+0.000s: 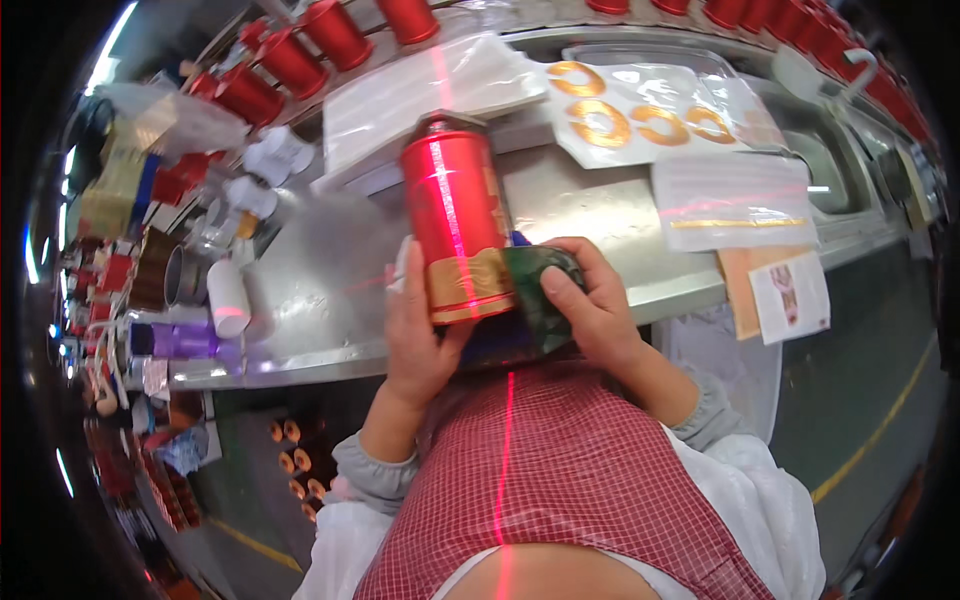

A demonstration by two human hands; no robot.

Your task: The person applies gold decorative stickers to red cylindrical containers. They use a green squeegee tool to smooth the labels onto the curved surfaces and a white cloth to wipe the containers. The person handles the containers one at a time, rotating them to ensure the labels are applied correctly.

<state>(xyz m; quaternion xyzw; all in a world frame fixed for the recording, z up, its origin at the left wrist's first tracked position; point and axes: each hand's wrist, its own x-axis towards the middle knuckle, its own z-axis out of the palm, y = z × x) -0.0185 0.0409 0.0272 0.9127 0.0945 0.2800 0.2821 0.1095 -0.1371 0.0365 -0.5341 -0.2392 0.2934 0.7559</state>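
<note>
A shiny red cylinder-shaped bottle (440, 200) with a dark top stands tilted over the near edge of the metal table, its base toward me. Round its lower end runs a gold label band (468, 280). My left hand (418, 325) grips the bottle along its left side; something white shows at the fingertips. In my right hand (597, 300) is a dark green, glossy piece (538, 290), held between thumb and fingers against the bottle's lower right side. Its exact kind cannot be made out. Something dark blue (495, 340) lies under the bottle's base.
Gold C-shaped labels (598, 122) lie on a white sheet behind my right hand. A white packet stack (420, 95) sits behind the bottle. Plastic-wrapped sheets (735, 200) and a printed card (790, 295) lie right, by a sink (832, 170). Left are a white roll (229, 298) and cups; more red bottles (335, 35) stand behind.
</note>
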